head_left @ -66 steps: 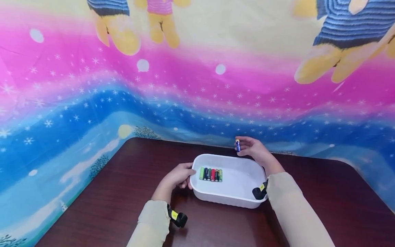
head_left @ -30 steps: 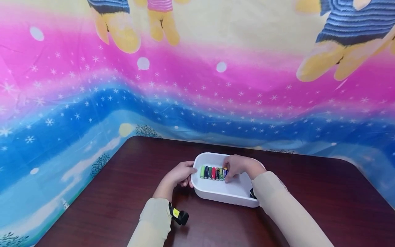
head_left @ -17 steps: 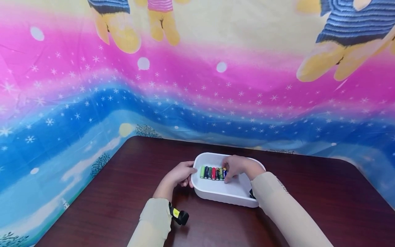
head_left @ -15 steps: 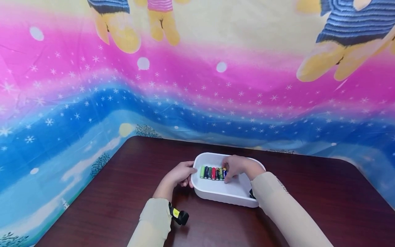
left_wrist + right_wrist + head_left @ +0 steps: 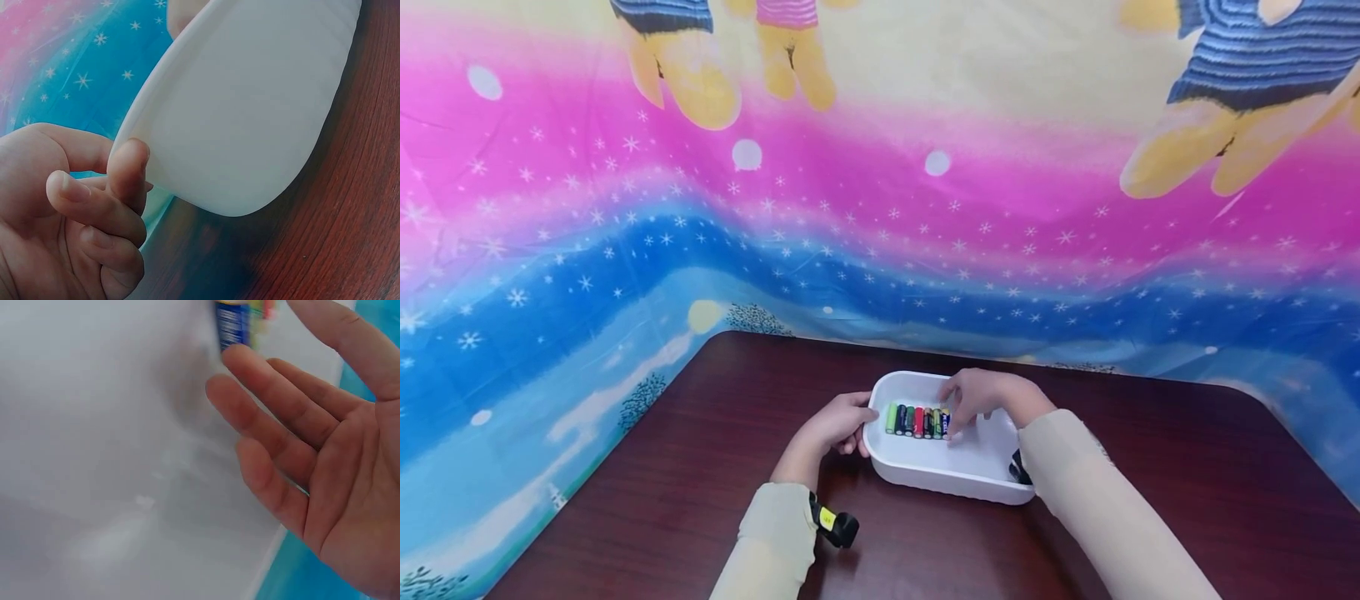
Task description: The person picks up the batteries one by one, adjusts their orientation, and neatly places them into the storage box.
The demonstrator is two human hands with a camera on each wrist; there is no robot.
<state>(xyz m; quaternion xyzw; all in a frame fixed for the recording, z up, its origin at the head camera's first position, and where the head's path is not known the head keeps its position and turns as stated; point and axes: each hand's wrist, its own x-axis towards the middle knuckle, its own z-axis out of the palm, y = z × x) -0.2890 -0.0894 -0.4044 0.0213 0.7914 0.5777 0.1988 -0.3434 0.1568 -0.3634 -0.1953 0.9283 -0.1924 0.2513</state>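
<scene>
My left hand (image 5: pixel 837 421) grips the left end of a white plastic tub (image 5: pixel 955 457), thumb over the rim and index finger outside, as the left wrist view also shows. Inside the tub several batteries lie side by side in a row, from a light green battery (image 5: pixel 892 418) past a red battery (image 5: pixel 919 422) to a blue battery (image 5: pixel 946 423) at the right end. Just right of that blue one hovers my right hand (image 5: pixel 983 395), its fingers parted and loosely bent with nothing pinched. In the right wrist view the fingertips overlap the blue battery's near end.
The tub stands on a dark red-brown wooden table (image 5: pixel 700 467). Behind the table hangs a printed cloth (image 5: pixel 850 208) with snowflakes and bears. Black camera straps (image 5: pixel 835 523) sit at the wrists.
My right hand brought the blue battery down from above the tub's back rim into the row, slid it left against the others, then let go and lifted slightly. My left hand stayed on the tub.
</scene>
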